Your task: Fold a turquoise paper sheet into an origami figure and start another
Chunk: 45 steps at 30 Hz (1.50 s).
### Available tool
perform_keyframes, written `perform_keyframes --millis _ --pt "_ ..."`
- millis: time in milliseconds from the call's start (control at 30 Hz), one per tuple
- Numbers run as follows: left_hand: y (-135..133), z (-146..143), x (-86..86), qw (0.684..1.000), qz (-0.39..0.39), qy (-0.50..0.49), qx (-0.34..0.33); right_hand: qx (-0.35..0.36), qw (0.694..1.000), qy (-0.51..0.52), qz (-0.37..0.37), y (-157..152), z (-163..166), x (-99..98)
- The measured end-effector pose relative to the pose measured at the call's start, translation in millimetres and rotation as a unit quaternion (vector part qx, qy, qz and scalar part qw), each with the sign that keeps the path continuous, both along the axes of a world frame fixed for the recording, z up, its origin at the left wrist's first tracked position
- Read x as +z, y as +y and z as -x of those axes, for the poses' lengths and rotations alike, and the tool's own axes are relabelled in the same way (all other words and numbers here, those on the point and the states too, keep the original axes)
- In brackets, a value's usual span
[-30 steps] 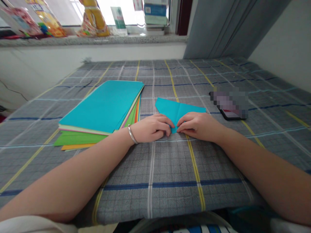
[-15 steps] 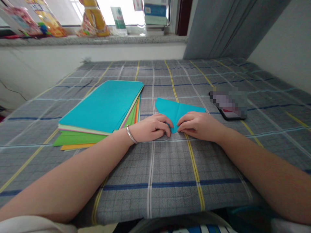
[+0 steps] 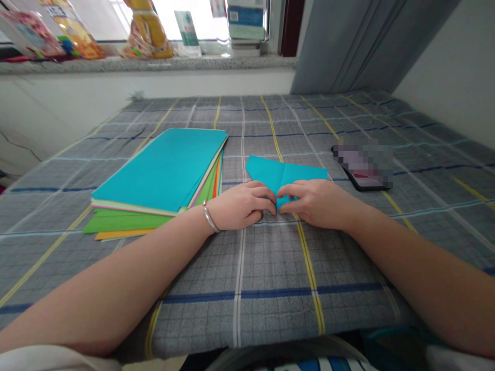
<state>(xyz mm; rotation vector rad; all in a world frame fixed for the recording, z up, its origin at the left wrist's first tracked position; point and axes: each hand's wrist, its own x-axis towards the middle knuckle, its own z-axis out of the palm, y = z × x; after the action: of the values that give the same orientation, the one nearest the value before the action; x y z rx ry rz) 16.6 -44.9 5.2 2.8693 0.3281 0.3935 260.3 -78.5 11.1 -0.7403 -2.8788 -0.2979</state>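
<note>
A folded turquoise paper (image 3: 279, 173) lies on the grey checked cloth (image 3: 270, 268), its pointed near end hidden under my fingers. My left hand (image 3: 240, 205), with a silver bracelet at the wrist, has its fingers curled and pressed on the paper's near tip from the left. My right hand (image 3: 315, 203) pinches the same tip from the right, fingertips almost meeting those of the left hand.
A stack of coloured paper sheets (image 3: 158, 178), turquoise on top, lies to the left. A phone (image 3: 363, 166) lies to the right. A windowsill (image 3: 147, 63) with packets and boxes runs along the back, and a grey curtain (image 3: 359, 44) hangs at the back right.
Both hands have closed in a little over the paper's near tip, fingertips now nearer together. The paper, stack and phone lie where they were.
</note>
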Motion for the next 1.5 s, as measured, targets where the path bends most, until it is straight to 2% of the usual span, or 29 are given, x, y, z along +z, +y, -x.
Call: perform_keyframes --millis 267,433,533,667,867,1067,1333,1500 --pt "-0.7 0.2 1.3 1.000 0.030 0.006 0.005 -0.045 0.999 0.008 0.013 2.7 -15.4 4.3" --pt "4.5 3.5 -1.5 0.995 0.100 -0.012 0.025 -0.065 0.997 0.032 0.019 6.5 -25.2 4.6" --pt "7.2 4.6 -3.8 0.990 0.136 -0.031 0.027 -0.052 0.996 0.069 0.039 5.2 -20.0 0.6" --pt "4.1 3.0 -5.7 0.994 0.094 -0.045 0.035 -0.008 0.992 0.103 0.077 0.5 -5.3 -6.3" --pt "-1.5 0.9 -4.5 1.000 -0.007 -0.011 0.009 0.014 1.000 0.025 0.001 -1.0 -1.2 -5.3" --pt "-1.1 1.4 -0.9 1.000 0.003 0.001 0.012 0.000 1.000 0.005 -0.021 2.4 -8.3 0.4" --pt "1.9 5.2 -4.7 0.995 0.080 -0.046 0.032 -0.097 0.995 0.017 0.014 6.8 -31.4 8.1" --pt "3.9 3.0 -6.4 0.990 0.102 -0.082 0.047 -0.226 0.970 0.083 0.043 17.2 -40.0 2.0"
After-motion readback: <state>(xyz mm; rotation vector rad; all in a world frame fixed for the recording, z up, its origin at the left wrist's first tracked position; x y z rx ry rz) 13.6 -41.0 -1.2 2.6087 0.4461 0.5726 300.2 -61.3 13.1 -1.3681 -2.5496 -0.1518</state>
